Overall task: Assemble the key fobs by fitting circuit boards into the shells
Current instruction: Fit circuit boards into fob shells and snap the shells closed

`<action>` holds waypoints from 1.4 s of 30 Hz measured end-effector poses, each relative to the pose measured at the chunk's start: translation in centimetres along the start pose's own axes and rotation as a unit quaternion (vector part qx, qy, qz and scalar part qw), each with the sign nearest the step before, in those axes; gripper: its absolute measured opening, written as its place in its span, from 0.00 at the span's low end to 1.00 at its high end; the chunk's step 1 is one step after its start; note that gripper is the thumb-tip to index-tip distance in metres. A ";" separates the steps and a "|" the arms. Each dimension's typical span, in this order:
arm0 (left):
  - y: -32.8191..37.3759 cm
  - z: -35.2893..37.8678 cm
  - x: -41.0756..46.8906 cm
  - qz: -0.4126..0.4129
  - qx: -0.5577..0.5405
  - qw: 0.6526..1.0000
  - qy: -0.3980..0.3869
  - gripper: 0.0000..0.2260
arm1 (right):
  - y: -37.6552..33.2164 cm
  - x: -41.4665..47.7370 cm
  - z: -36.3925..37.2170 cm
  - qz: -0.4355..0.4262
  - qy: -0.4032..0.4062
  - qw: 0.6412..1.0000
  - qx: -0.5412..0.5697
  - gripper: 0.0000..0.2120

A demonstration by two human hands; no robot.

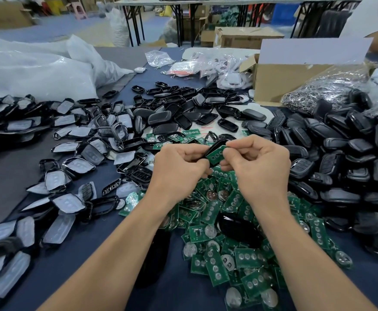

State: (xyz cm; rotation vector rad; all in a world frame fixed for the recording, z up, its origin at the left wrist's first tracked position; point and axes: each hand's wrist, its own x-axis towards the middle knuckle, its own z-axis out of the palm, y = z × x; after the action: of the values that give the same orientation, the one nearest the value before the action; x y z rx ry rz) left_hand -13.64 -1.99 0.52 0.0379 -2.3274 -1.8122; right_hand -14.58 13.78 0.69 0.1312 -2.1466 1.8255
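Observation:
Above the middle of the table, my left hand (pixel 180 163) grips a black key fob shell (pixel 215 146) from the left. My right hand (pixel 258 161) pinches a green circuit board (pixel 216 155) that lies against the shell's open face, tilted. The fingers of both hands hide most of the shell. Below the hands spreads a heap of loose green circuit boards (pixel 224 239), some with round coin cells showing.
Black shell halves with grey button pads (pixel 66 153) cover the left side. Closed black fobs (pixel 340 158) pile up on the right. Empty black shells (pixel 183 108) lie farther back. Behind them are a cardboard box (pixel 296 79), a bag of key rings (pixel 327 88) and white plastic bags (pixel 33 70).

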 end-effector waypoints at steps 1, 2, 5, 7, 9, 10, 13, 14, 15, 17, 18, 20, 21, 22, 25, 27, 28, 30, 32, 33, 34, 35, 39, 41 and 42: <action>0.0 0.0 -0.1 0.001 0.000 1.000 0.001 0.16 | 0.0 0.0 0.0 -0.003 0.002 1.000 -0.006 0.09; 0.1 0.1 -0.2 0.004 0.000 1.000 0.004 0.16 | -0.1 0.0 0.1 -0.006 0.005 1.000 -0.010 0.09; 0.2 0.1 -0.4 0.017 -0.001 1.000 0.013 0.16 | -0.3 -0.1 0.2 -0.016 0.021 0.999 -0.034 0.10; 0.3 0.1 -0.5 0.030 0.003 0.999 0.023 0.14 | -0.6 -0.4 0.4 -0.036 0.034 0.996 -0.070 0.11; 0.3 0.1 -0.6 0.033 0.000 0.999 0.034 0.13 | -1.0 -0.8 0.6 -0.065 0.047 0.991 -0.105 0.10; 0.3 0.1 -0.6 0.032 -0.004 0.999 0.039 0.13 | -1.1 -0.9 0.7 -0.082 0.052 0.988 -0.122 0.09; 0.3 0.1 -0.8 0.032 -0.013 0.998 0.048 0.18 | -1.0 -0.8 0.8 -0.145 0.069 0.972 -0.172 0.07; 0.3 0.2 -0.8 0.033 -0.016 0.998 0.048 0.20 | -0.8 -0.7 0.8 -0.152 0.073 0.970 -0.177 0.08; 0.4 0.2 -0.8 0.033 -0.020 0.998 0.046 0.23 | -0.6 -0.7 0.8 -0.145 0.075 0.971 -0.174 0.10; 0.4 0.1 -0.7 0.032 -0.027 0.998 0.046 0.24 | -0.4 -0.7 0.9 -0.109 0.075 0.980 -0.146 0.14; 0.4 0.1 -0.6 0.032 -0.031 0.998 0.047 0.22 | -0.3 -0.6 0.9 -0.089 0.068 0.985 -0.129 0.15; 0.2 -0.1 -0.5 0.037 -0.038 0.997 0.048 0.18 | -0.1 -0.3 0.9 -0.031 0.021 0.996 -0.086 0.11; 0.1 -0.2 -0.4 0.042 -0.035 0.998 0.044 0.18 | 0.0 -0.1 0.9 0.003 -0.009 0.999 -0.048 0.08; 0.0 -0.2 -0.4 0.048 -0.027 0.998 0.037 0.18 | 0.0 0.0 0.8 0.031 -0.029 0.999 -0.010 0.07; 0.0 -0.2 -0.5 0.082 0.028 0.996 0.007 0.13 | 0.2 0.3 0.4 0.077 -0.049 0.994 0.068 0.11; 0.0 -0.2 -0.5 0.101 0.079 0.992 -0.012 0.14 | 0.3 0.3 0.2 0.081 -0.059 0.992 0.071 0.11; -0.1 -0.3 -0.4 0.102 0.091 0.990 -0.017 0.15 | 0.3 0.2 0.2 0.078 -0.062 0.993 0.067 0.10; -0.2 -0.5 -0.4 0.102 0.110 0.989 -0.011 0.16 | 0.1 0.1 0.4 0.066 -0.069 0.994 0.053 0.09; -0.2 -0.5 -0.5 0.102 0.134 0.986 0.011 0.17 | 0.1 0.0 0.7 0.059 -0.079 0.995 0.031 0.10; -0.1 -0.5 -0.5 0.102 0.143 0.984 0.026 0.17 | 0.1 0.0 1.0 0.058 -0.085 0.994 0.023 0.12; 0.0 -0.5 -0.3 0.103 0.146 0.983 0.044 0.16 | 0.1 -0.1 1.2 0.058 -0.090 0.994 0.016 0.14; 0.2 -0.7 -0.1 0.103 0.142 0.982 0.067 0.16 | 0.1 -0.2 1.5 0.059 -0.092 0.994 0.004 0.15; 1.4 -3.2 0.7 0.087 0.082 0.978 0.172 0.18 | -0.9 -0.9 2.7 0.026 -0.101 0.993 -0.061 0.16; 1.8 -5.5 1.0 0.072 0.044 0.969 0.231 0.22 | -2.3 -1.2 3.9 -0.014 -0.128 0.986 -0.102 0.15; 1.9 -6.9 1.3 0.059 0.017 0.964 0.260 0.20 | -3.1 -1.2 4.8 -0.026 -0.148 0.982 -0.114 0.14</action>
State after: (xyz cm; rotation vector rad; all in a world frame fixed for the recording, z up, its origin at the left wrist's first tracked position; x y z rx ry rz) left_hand -13.55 -8.26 4.09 0.3311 -1.9419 -1.4824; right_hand -13.47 8.42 2.63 0.4247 -2.5108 1.5984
